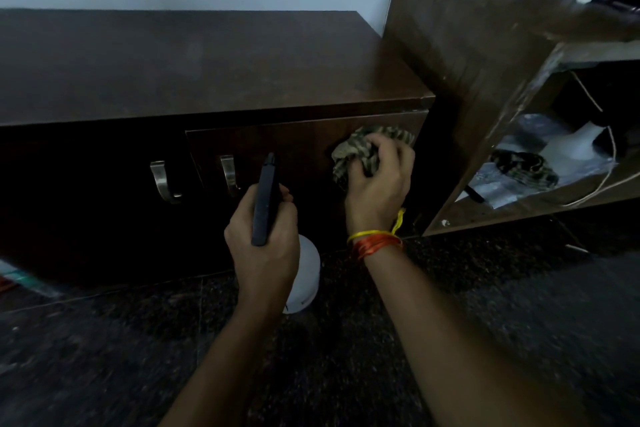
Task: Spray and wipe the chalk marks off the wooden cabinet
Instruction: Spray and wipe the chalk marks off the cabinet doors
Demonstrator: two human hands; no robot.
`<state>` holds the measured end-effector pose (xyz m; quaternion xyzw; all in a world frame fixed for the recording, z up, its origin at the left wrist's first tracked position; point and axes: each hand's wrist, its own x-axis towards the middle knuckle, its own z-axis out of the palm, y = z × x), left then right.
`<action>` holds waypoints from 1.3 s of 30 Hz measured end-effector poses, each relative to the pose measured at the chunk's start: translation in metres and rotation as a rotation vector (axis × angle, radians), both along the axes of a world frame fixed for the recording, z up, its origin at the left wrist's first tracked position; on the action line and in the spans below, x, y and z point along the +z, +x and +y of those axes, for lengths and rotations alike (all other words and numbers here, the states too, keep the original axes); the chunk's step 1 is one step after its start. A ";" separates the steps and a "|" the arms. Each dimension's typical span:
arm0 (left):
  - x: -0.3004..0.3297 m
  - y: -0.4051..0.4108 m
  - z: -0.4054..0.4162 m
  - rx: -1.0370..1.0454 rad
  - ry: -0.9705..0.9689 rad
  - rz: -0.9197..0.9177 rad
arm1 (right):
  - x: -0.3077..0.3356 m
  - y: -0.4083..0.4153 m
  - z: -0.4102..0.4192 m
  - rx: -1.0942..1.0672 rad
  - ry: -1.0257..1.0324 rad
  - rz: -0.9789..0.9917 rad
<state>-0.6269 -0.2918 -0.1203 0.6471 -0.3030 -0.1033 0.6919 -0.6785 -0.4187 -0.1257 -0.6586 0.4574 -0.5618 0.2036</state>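
Note:
A low dark wooden cabinet (214, 62) fills the upper left, its right door (298, 156) facing me. My right hand (377, 184) grips a crumpled striped cloth (349, 149) and presses it against the upper right of that door. My left hand (263, 239) holds a spray bottle by its black head (265, 198), nozzle pointing up toward the door; the white bottle body (306, 274) hangs below my hand. No chalk marks show in this dim light.
Two metal handles (164, 180) (229, 175) sit on the cabinet doors. A taller shelf unit (485, 80) stands at the right, holding papers, a cord and cloth (526, 166). The floor (138, 357) is dark speckled stone.

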 end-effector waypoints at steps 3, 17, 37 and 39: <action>-0.001 -0.001 0.002 0.000 0.013 0.002 | -0.014 -0.005 0.001 0.044 0.031 0.076; -0.002 -0.004 0.001 -0.001 0.026 -0.012 | 0.016 0.001 -0.001 0.098 -0.143 0.125; -0.011 -0.009 -0.004 -0.031 0.036 0.019 | -0.024 -0.041 -0.039 0.016 -0.011 0.083; -0.014 -0.009 -0.004 -0.028 0.044 0.026 | -0.043 -0.048 -0.037 0.044 0.036 0.133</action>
